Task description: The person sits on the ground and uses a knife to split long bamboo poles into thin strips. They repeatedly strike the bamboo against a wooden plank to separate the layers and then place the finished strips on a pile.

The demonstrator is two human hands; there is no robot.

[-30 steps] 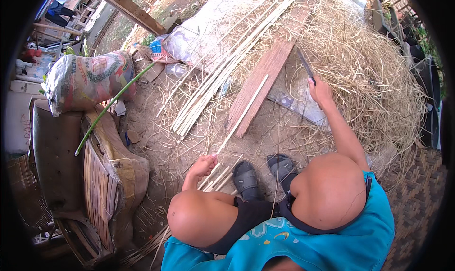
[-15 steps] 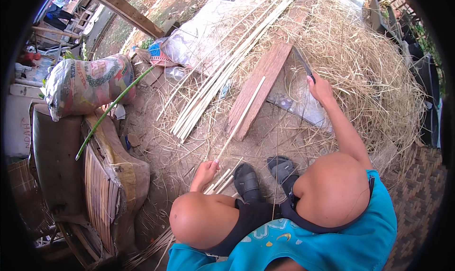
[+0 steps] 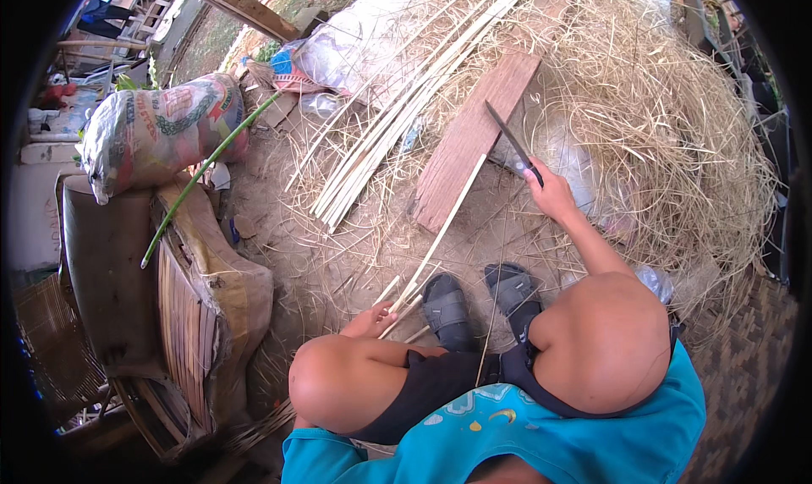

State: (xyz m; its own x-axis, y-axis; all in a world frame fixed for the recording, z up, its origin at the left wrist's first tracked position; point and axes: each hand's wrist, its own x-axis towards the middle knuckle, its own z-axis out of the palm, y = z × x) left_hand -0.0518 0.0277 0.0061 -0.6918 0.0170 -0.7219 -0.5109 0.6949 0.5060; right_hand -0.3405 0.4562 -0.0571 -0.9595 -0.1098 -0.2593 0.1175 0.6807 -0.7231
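My right hand [image 3: 554, 195] is closed round the dark handle of a knife [image 3: 507, 132], whose long blade points up and left over the wooden board [image 3: 470, 137]. Low on the left, beside my bent knee, my left hand [image 3: 370, 320] has its fingers at the lower part of a thin pale bamboo strip [image 3: 446, 232]. That strip slants up to the right, and its far tip reaches the board's near right side. Shorter pale strips [image 3: 408, 305] lie by the fingers, next to my sandal [image 3: 448, 309]. The fingertips are partly hidden among them.
A bundle of long pale strips [image 3: 381, 141] lies left of the board. Heaped shavings [image 3: 668, 137] cover the right side. On the left are a stuffed sack [image 3: 173, 129], a green stalk [image 3: 207, 167] and a worn seat [image 3: 211, 289]. Woven matting [image 3: 744, 374] is at lower right.
The knife has swung left, from beside the board to over it. My left hand has drawn lower, and the strip's tip has slid down from the board's middle toward its near edge.
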